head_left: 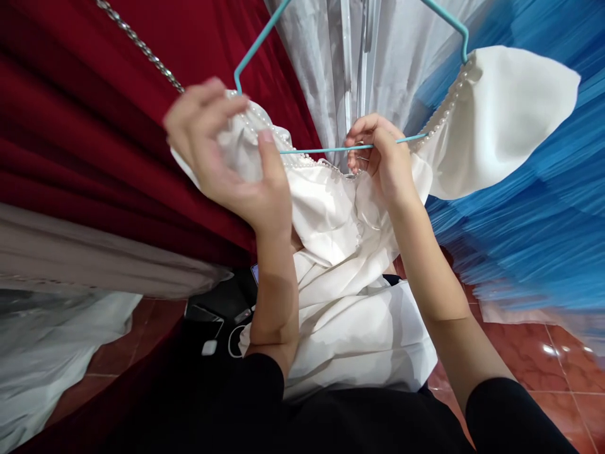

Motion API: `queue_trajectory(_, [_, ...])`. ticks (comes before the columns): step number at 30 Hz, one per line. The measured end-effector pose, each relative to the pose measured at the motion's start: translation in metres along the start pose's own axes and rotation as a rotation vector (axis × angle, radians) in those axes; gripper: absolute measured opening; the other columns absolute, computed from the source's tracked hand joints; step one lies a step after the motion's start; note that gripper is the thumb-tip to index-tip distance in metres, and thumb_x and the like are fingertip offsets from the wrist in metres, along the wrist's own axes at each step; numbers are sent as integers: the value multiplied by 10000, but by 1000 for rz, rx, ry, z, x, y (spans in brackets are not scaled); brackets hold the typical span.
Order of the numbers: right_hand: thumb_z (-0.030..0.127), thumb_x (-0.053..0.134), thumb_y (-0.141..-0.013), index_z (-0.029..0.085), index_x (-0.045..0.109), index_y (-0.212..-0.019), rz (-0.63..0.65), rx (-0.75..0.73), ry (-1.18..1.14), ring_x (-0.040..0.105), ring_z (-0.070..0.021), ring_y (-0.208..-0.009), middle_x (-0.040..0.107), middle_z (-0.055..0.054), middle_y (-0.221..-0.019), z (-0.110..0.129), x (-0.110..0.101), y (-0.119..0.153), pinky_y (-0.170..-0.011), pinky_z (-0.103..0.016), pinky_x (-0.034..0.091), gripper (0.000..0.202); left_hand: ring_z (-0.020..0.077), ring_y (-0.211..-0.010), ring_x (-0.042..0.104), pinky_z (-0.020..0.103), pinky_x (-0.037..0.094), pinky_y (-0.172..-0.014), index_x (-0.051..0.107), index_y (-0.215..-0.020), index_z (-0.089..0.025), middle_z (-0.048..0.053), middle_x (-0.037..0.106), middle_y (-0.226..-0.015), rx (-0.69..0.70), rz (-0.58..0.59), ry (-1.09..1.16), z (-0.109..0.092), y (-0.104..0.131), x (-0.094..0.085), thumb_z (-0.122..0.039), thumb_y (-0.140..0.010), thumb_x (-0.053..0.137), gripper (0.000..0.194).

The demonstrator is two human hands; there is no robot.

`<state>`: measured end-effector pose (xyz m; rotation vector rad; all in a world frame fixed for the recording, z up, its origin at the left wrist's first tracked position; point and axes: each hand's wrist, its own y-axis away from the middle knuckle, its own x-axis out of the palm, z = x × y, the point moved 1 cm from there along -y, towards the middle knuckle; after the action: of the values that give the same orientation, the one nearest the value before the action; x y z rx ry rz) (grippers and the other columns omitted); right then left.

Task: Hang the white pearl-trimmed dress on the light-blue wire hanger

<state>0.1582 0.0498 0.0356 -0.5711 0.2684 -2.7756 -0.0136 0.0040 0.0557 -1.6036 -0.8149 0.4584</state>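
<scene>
A white dress (331, 221) with pearl-beaded edges hangs on a light blue hanger (262, 39), its skirt spread down over the lap. My left hand (231, 151), a little blurred, is beside the dress's left shoulder with fingers apart; its thumb and fingers do not close on anything. My right hand (380, 151) has its fingers curled round the hanger's thin bottom bar, right of the middle. The puffed white sleeve (501, 120) stands out at the hanger's right end.
Red fabric (94, 145) hangs at the left, with a metal chain (142, 47) before it. Sheer white curtains (312, 57) are behind the hanger, blue ruffled tulle (529, 239) at the right. A black bag (222, 299) and white cable lie below left, above red floor tiles (534, 366).
</scene>
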Motion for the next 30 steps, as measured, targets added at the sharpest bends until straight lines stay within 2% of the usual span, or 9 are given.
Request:
queue_trajectory(3, [301, 560, -797, 222, 567, -800, 5, -5, -13, 519, -86, -578, 644, -10, -829, -2, 2, 0, -509, -234, 425, 79, 270, -1083, 603, 492, 499, -1002, 651, -1135, -221, 60, 654, -1087, 94, 120, -86, 35, -11, -4, -387, -834, 700, 348])
queue_trajectory(7, [268, 526, -796, 232, 561, -792, -51, -48, -17, 505, -85, -542, 622, 7, -765, -2, 0, 0, -497, -240, 414, 50, 180, -846, 692, 357, 606, -787, 698, -934, -245, -4, 707, -873, -112, 287, -125, 66, -22, -8, -124, -880, 587, 173])
queue_trajectory(13, [299, 554, -805, 271, 543, -892, 25, -51, -2, 552, -89, -509, 638, 20, -843, 4, -1, 3, -461, -258, 391, 93, 143, -887, 677, 357, 602, -898, 553, -810, -232, -38, 695, -832, -136, 183, -268, 104, -45, -46, -274, -977, 467, 193])
queue_trajectory(17, [372, 527, -809, 281, 504, -936, -21, 6, 107, 554, -78, -527, 666, 19, -914, 3, 1, 3, -480, -248, 425, 158, 133, -812, 671, 396, 599, -798, 569, -853, -234, -1, 642, -840, -245, 31, -252, 126, -13, -67, -511, -966, 484, 311])
queue_trajectory(20, [442, 518, -808, 277, 507, -964, -69, 39, 195, 549, -86, -558, 677, -5, -958, 0, 0, 0, -509, -252, 462, 227, 61, -685, 633, 292, 573, -632, 518, -834, -215, -55, 564, -732, -269, 50, -222, 100, 29, -62, -583, -907, 505, 375])
queue_trajectory(23, [466, 512, -808, 282, 521, -971, -69, 71, 227, 554, -101, -596, 674, -15, -987, -3, 1, 0, -533, -266, 481, 246, 142, -839, 665, 385, 586, -731, 580, -938, -246, -4, 626, -862, -388, 248, -85, 39, 49, -43, -359, -926, 539, 121])
queue_trajectory(24, [462, 513, -808, 286, 524, -962, -58, 68, 217, 549, -101, -597, 671, -11, -987, -3, 2, 1, -536, -267, 479, 234, 163, -888, 667, 400, 578, -764, 593, -964, -251, 9, 638, -909, -366, 341, -13, 17, 47, -35, -311, -940, 528, 91])
queue_trajectory(26, [437, 515, -811, 290, 524, -923, -22, 32, 166, 523, -95, -572, 657, 1, -965, -2, 5, 4, -525, -266, 460, 185, 175, -951, 653, 424, 554, -876, 614, -925, -251, 7, 653, -936, -219, 346, 87, -16, 35, -20, -225, -943, 522, 97])
queue_trajectory(30, [407, 544, -815, 281, 523, -859, 28, 24, 82, 480, -86, -546, 621, 9, -923, 1, 5, 7, -502, -262, 425, 135, 222, -1163, 590, 447, 439, -1086, 657, -989, -268, 20, 672, -1128, -256, 504, 34, -26, 14, 4, -98, -893, 523, 236])
